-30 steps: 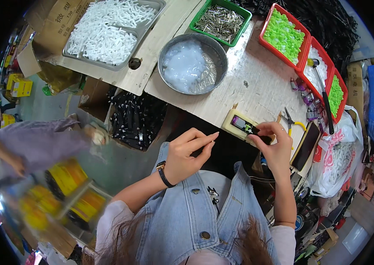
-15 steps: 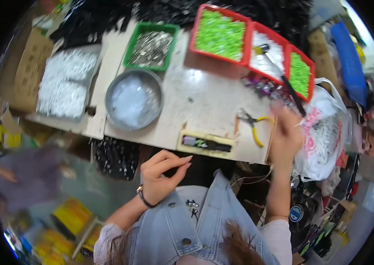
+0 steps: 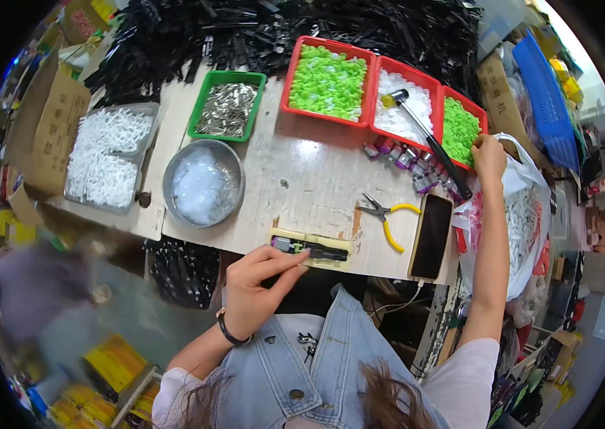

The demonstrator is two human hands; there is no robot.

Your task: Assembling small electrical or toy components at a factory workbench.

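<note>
My left hand (image 3: 254,286) is closed in a pinch, its fingertips at the near edge of a small cream jig (image 3: 343,266). Whatever the pinch holds is too small to make out. In the jig's slot lies a narrow black part (image 3: 327,252) with a purple-and-grey end and a bit of green at its middle. My right hand (image 3: 490,159) reaches out to the right-hand red tray (image 3: 487,118), fingers drawn together at the green plastic pieces (image 3: 461,127) inside; what they grip is hidden.
Yellow-handled pliers (image 3: 392,222) and a phone (image 3: 432,236) lie right of the jig. A hammer (image 3: 431,132) rests across the white pieces' tray. A metal bowl (image 3: 237,187), a green tray (image 3: 195,107) of metal parts and a tray of white pieces (image 3: 102,161) stand left. Black strips (image 3: 281,32) heap behind.
My right hand has moved from above the phone, out to the right-hand red tray. My left fingertips have come to the jig. The whole view has shifted slightly.
</note>
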